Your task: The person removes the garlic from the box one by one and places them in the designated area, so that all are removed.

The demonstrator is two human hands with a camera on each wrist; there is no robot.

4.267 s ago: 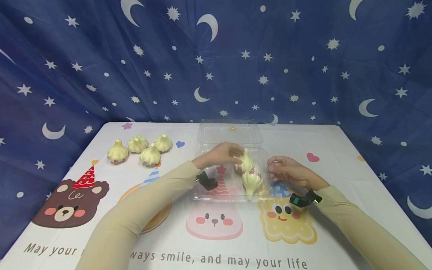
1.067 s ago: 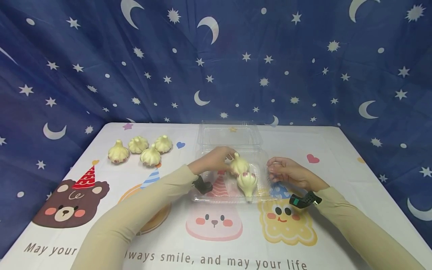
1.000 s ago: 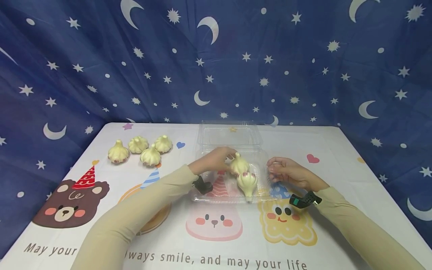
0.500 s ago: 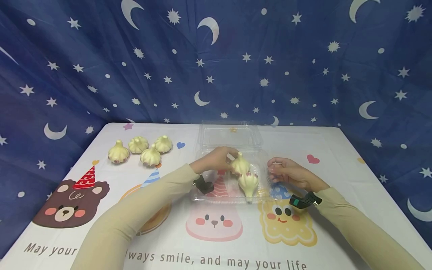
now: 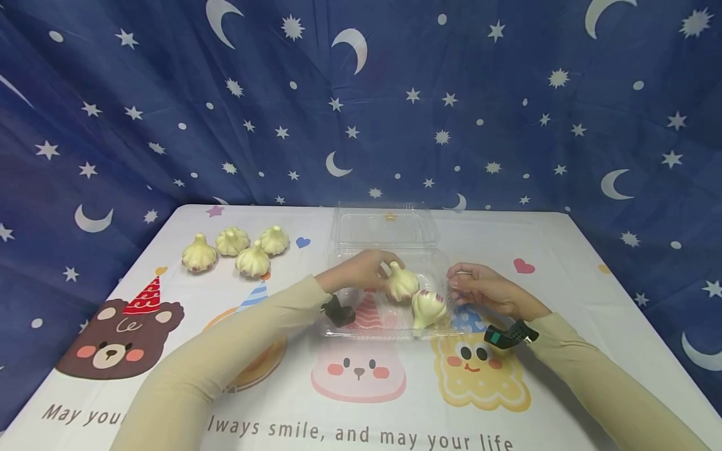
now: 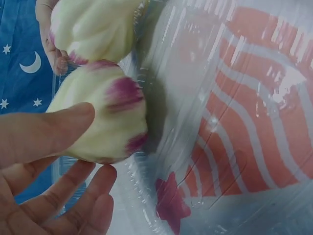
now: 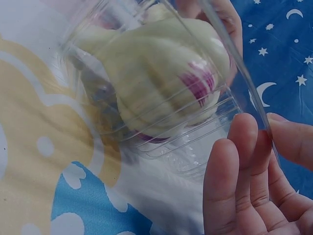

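Observation:
My left hand pinches a pale garlic bulb with purple streaks, inside the base of a clear plastic clamshell box. In the left wrist view the thumb lies across the bulb and the fingertips are under its edge. A second garlic bulb lies tilted against the first, nearer the box's front right corner, its stem toward the front. My right hand pinches the box's right rim between thumb and fingers. In the right wrist view the second bulb shows through the ribbed wall.
Several more garlic bulbs stand grouped at the back left of the table. The box's lid lies folded open behind its base. A printed white tablecloth covers the table, and a blue star curtain hangs behind.
The second bulb has rolled to the right and tilted over. Compared with a few seconds ago, the left hand and its bulb sit lower in the box. The right hand has stayed at the rim.

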